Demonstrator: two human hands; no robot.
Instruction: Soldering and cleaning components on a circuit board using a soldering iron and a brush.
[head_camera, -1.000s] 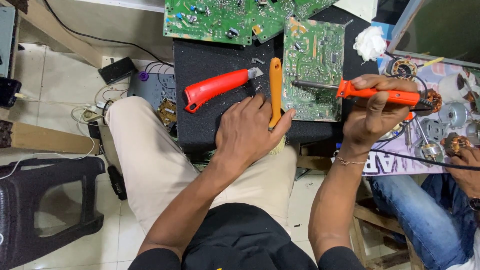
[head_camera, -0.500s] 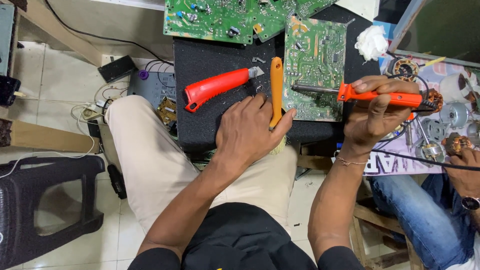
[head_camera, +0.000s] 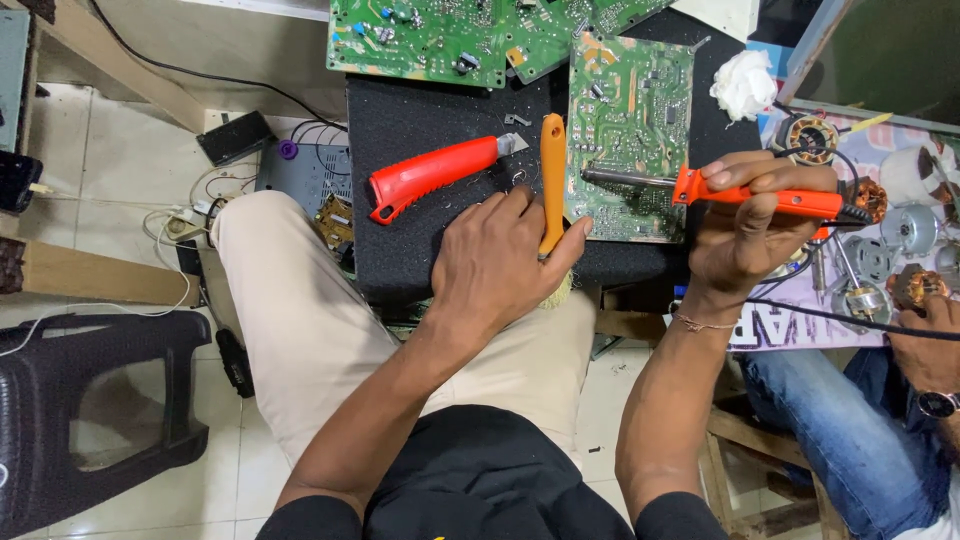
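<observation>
Almost nothing has moved over the last second. The left hand (head_camera: 500, 265) stays just left of the small green rectangular circuit board (head_camera: 630, 130), its grip closed around the lower end of a slim orange plastic-handled brush (head_camera: 552, 175). The handle passes between thumb and forefinger and lies along the board's left edge, with a tuft of pale bristles showing below the hand.

The right hand (head_camera: 750, 225) stays just right of the board, clenched on the orange-handled soldering iron (head_camera: 765, 198). The iron's grey metal barrel reaches leftward over the board's lower half, as it did a second ago. Whether the tip touches the board I cannot tell. Its black cord trails off to the right of the board.

So the board is held in the same working pose, iron over it and brush beside it, with no shift in either hold. The board itself lies flat on the black-covered bench (head_camera: 420, 120), above the person's lap.

Left of the board, past the brush, a red-handled utility knife (head_camera: 430, 178) lies untouched. Above the board, larger green circuit boards (head_camera: 430, 40) overlap the bench's far edge. A white crumpled wad (head_camera: 742, 85) sits to the board's upper right. Well to the right, another person's hand (head_camera: 925, 320) rests among small copper-wound motor parts.
</observation>
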